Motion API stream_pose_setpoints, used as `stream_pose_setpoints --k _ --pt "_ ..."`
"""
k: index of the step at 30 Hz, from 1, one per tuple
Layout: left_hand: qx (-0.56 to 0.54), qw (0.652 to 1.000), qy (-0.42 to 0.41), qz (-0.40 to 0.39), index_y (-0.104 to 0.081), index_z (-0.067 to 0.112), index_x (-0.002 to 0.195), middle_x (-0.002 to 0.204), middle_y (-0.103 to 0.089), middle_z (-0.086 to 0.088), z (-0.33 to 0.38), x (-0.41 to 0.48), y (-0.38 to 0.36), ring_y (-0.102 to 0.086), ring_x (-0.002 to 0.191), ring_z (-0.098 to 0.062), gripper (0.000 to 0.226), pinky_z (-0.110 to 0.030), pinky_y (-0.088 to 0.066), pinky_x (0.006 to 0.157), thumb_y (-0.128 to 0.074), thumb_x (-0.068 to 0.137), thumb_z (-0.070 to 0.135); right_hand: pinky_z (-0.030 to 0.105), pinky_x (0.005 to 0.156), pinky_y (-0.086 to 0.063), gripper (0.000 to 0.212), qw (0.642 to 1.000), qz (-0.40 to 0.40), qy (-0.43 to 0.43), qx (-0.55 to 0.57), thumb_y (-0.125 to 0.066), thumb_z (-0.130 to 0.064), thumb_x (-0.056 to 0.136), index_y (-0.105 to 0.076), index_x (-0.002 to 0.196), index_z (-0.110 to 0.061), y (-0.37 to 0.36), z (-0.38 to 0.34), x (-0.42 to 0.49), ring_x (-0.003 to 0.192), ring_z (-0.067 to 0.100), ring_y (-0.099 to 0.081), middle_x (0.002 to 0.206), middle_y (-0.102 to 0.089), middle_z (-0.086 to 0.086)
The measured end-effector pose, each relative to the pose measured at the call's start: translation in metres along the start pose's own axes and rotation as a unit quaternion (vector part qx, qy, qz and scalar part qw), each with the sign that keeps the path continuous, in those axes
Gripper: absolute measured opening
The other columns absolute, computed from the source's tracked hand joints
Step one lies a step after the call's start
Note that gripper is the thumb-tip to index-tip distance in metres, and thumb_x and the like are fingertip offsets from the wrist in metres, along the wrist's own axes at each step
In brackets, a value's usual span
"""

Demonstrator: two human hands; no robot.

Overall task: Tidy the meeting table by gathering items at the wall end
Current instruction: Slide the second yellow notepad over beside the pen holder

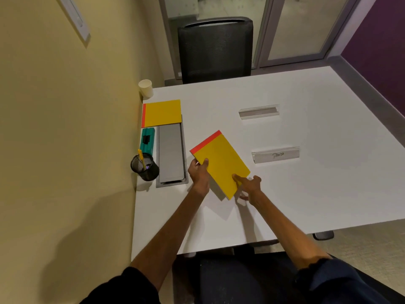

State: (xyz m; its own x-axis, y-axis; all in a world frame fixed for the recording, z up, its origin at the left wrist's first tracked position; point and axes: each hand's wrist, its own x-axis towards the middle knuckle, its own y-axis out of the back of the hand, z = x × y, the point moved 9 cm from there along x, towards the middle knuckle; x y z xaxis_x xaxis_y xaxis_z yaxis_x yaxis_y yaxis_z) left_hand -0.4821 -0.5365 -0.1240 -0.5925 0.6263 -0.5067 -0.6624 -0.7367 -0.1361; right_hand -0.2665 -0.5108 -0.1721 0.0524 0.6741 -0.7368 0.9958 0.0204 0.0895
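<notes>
A yellow notepad with a red top strip (220, 160) is lifted and tilted above the white table (306, 194). My left hand (199, 173) grips its left edge, thumb on the cover. My right hand (249, 185) holds its lower right corner, fingers under it. At the wall end lie a second yellow notepad (163, 113), a paper cup (146, 88), a teal eraser block (147, 139) and a black mesh pen holder (145, 168). Two clear name holders rest farther right: a blank one (259, 111) and one marked "PANDA" (275, 154).
A grey cable hatch (171, 153) is set into the table beside the pen holder. A black mesh chair (215, 49) stands at the far side. The yellow wall (65, 128) borders the table's left edge. A dark chair seat sits below me.
</notes>
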Motion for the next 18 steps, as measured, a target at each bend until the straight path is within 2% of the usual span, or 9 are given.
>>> stream_pose_setpoints --k 1,2,4,5,7,8,10,14,18 --pt "-0.017 1.000 0.011 -0.004 -0.060 0.003 0.123 0.109 -0.062 -0.009 0.000 0.000 0.004 -0.058 0.101 -0.023 0.028 -0.035 -0.045 0.092 -0.058 0.095 0.001 0.042 0.071 -0.054 0.081 0.999 -0.037 -0.003 0.039 -0.078 -0.019 0.083 -0.030 0.147 -0.006 -0.014 -0.003 -0.005 0.088 0.026 -0.070 0.132 -0.052 0.020" --pt "-0.027 0.999 0.018 -0.009 -0.059 0.006 0.122 0.110 -0.062 -0.008 0.001 0.000 0.010 -0.058 0.102 -0.023 0.028 -0.038 -0.046 0.092 -0.058 0.095 0.001 0.043 0.072 -0.054 0.070 0.996 -0.054 0.004 0.068 -0.076 -0.013 0.085 -0.039 0.144 -0.004 -0.023 -0.009 -0.007 0.087 0.029 -0.070 0.129 -0.057 0.021" --pt "-0.029 0.999 0.011 -0.018 -0.055 0.008 0.124 0.110 -0.064 -0.009 0.010 0.000 0.024 -0.061 0.098 -0.024 0.034 -0.042 -0.051 0.089 -0.061 0.092 -0.003 0.055 0.093 -0.051 0.056 0.993 -0.063 0.034 0.094 -0.070 0.002 0.085 -0.050 0.137 0.001 -0.036 -0.021 -0.012 0.115 0.040 -0.062 0.134 -0.058 0.023" --pt "-0.031 0.999 0.003 -0.024 -0.053 0.008 0.125 0.105 -0.064 -0.009 0.015 0.000 0.033 -0.062 0.090 -0.023 0.039 -0.040 -0.056 0.079 -0.063 0.089 -0.006 0.058 0.100 -0.047 0.053 0.992 -0.074 0.049 0.090 -0.067 0.007 0.086 -0.051 0.136 0.002 -0.041 -0.028 -0.014 0.122 0.042 -0.057 0.136 -0.057 0.025" --pt "-0.045 0.999 -0.003 -0.024 -0.050 0.008 0.121 0.093 -0.062 -0.009 0.027 0.001 0.058 -0.059 0.072 -0.022 0.045 -0.033 -0.055 0.057 -0.066 0.084 -0.012 0.057 0.105 -0.044 0.055 0.991 -0.101 0.073 0.057 -0.063 0.011 0.087 -0.047 0.139 0.002 -0.049 -0.039 -0.016 0.126 0.043 -0.054 0.138 -0.054 0.025" --pt "-0.050 0.998 -0.002 -0.023 -0.050 0.008 0.119 0.091 -0.060 -0.010 0.031 0.001 0.074 -0.058 0.071 -0.024 0.046 -0.034 -0.054 0.056 -0.067 0.083 -0.013 0.056 0.106 -0.044 0.057 0.990 -0.112 0.086 0.027 -0.062 0.012 0.088 -0.045 0.140 0.001 -0.052 -0.045 -0.017 0.126 0.042 -0.054 0.139 -0.054 0.024" --pt "-0.019 0.999 -0.011 -0.025 -0.050 0.004 0.121 0.096 -0.062 -0.014 0.036 0.001 0.103 -0.061 0.080 -0.030 0.048 -0.034 -0.055 0.059 -0.068 0.081 -0.014 0.054 0.106 -0.045 0.060 0.981 -0.131 0.134 -0.055 -0.062 0.011 0.088 -0.041 0.143 -0.002 -0.058 -0.057 -0.019 0.126 0.041 -0.054 0.140 -0.053 0.023" --pt "0.184 0.979 -0.065 -0.066 -0.050 -0.005 0.132 0.117 -0.064 -0.029 0.037 -0.007 0.134 -0.064 0.101 -0.036 0.059 -0.039 -0.055 0.080 -0.074 0.078 -0.009 0.042 0.099 -0.046 0.067 0.949 -0.163 0.203 -0.180 -0.066 0.007 0.087 -0.036 0.145 -0.003 -0.077 -0.059 -0.031 0.128 0.039 -0.051 0.142 -0.049 0.022" --pt "0.436 0.883 -0.121 -0.123 -0.046 0.010 0.142 0.135 -0.043 -0.020 0.024 -0.017 0.132 -0.045 0.128 -0.034 0.078 -0.039 -0.041 0.105 -0.083 0.074 0.008 0.052 0.108 -0.041 0.096 0.926 -0.170 0.202 -0.269 -0.084 0.000 0.070 -0.027 0.147 -0.002 -0.098 -0.034 -0.045 0.132 0.039 -0.045 0.145 -0.044 0.022"
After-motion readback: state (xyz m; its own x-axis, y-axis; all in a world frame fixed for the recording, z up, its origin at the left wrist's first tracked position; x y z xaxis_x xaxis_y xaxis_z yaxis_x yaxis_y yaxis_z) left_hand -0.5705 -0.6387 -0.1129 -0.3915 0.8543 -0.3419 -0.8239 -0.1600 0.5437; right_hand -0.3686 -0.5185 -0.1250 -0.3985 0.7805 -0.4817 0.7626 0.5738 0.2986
